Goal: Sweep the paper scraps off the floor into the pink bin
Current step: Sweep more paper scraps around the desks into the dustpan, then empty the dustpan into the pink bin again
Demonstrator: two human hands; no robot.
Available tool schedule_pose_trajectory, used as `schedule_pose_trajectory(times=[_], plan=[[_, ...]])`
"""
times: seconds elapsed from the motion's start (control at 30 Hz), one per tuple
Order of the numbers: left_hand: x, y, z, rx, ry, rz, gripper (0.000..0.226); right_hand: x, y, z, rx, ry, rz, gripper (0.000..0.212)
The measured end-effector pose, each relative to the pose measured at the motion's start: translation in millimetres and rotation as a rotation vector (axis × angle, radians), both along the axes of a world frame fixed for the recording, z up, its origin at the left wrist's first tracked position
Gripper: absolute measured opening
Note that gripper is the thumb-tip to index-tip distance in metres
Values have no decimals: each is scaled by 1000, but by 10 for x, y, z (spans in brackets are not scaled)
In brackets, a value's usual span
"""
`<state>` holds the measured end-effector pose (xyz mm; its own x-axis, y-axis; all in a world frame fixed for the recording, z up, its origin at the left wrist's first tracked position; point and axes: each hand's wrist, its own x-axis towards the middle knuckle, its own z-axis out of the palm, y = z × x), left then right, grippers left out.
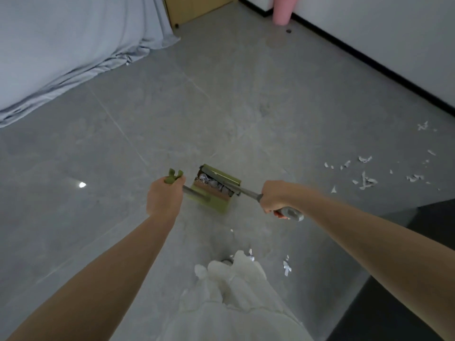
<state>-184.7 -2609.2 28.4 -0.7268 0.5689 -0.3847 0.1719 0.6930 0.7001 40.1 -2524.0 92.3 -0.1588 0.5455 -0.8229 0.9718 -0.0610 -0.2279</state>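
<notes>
Both hands grip handles: left hand (164,198) the green dustpan (213,190) holding white scraps, right hand (275,196) the grey broom (248,191). Torn paper scraps (366,180) litter the floor right; tall pink bin (282,9) stands far off.

Bare forearms, unsleeved; white garment (236,303) below the hands (163,199).

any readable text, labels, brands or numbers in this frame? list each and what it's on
None readable.
Green dustpan: no label or brand visible.
Broom handle gripped by the right hand: no marking visible.
Green handle end gripped by the left hand: plain.
Pink bin: plain, no print visible.
Paper scraps on the floor: too small and blurred to show any print.
</notes>
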Motion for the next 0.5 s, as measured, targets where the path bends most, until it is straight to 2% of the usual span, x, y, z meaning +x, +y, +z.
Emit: schedule_pose_trajectory(times=[0.5], plan=[[-674, 3518, -138, 43, 58, -80, 38, -567, 3249, -102, 60, -26, -66, 6]])
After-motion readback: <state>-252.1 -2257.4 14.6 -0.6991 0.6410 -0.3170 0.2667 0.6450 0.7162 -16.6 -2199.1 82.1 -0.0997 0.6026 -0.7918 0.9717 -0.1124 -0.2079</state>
